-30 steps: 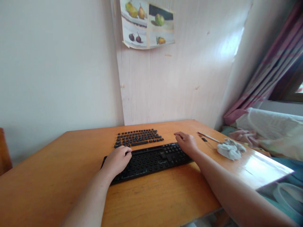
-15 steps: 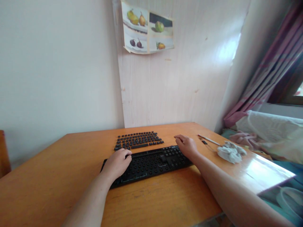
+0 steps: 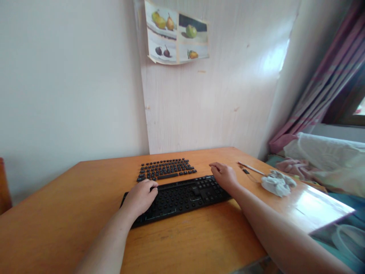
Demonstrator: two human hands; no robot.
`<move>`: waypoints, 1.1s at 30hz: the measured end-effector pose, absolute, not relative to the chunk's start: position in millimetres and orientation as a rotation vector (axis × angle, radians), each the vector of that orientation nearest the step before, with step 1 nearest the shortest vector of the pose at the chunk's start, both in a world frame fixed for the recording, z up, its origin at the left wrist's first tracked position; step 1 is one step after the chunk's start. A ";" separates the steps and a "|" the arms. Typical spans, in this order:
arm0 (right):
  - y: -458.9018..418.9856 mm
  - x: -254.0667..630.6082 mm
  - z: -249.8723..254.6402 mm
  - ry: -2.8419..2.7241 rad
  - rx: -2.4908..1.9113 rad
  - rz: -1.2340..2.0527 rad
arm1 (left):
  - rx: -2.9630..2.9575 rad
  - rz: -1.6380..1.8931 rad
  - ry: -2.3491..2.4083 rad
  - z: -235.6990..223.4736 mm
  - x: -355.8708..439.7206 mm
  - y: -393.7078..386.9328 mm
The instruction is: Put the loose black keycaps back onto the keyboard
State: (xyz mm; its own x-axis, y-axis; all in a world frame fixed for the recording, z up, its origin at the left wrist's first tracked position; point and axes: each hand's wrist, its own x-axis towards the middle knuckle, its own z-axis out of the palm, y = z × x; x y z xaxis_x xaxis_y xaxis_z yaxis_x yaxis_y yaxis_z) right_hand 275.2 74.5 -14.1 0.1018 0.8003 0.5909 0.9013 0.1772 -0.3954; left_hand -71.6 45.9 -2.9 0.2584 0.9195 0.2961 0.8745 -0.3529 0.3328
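A black keyboard (image 3: 182,197) lies slightly slanted on the wooden table, with most keycaps off its left and middle parts and bare key sockets showing. My left hand (image 3: 142,195) rests over its left end, fingers loosely bent toward the far edge, with no object visible in them. At the right end is my right hand (image 3: 224,176), its wrist over the number pad and its fingers stretched leftward beyond the far edge, holding nothing visible. Behind the keyboard, loose black keycaps (image 3: 168,168) lie in rows, with a long space bar keycap (image 3: 167,176) in the front row.
Right of my right hand lie a thin white stick (image 3: 251,168), a small black piece (image 3: 245,171) with a thin cord, and a crumpled whitish cloth (image 3: 278,183). Fruit pictures (image 3: 177,36) hang on the board behind the table (image 3: 71,198). Fabric is piled at the right.
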 end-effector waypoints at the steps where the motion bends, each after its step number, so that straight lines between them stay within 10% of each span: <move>1: 74.6 275.3 -14.3 -1.702 -1.628 -0.169 | 2.410 0.678 1.723 -3.2 -71.8 46.1; 33: 74.5 273.5 -15.4 -1.733 -1.652 -0.129 | 2.406 0.688 1.692 0.0 -70.9 42.9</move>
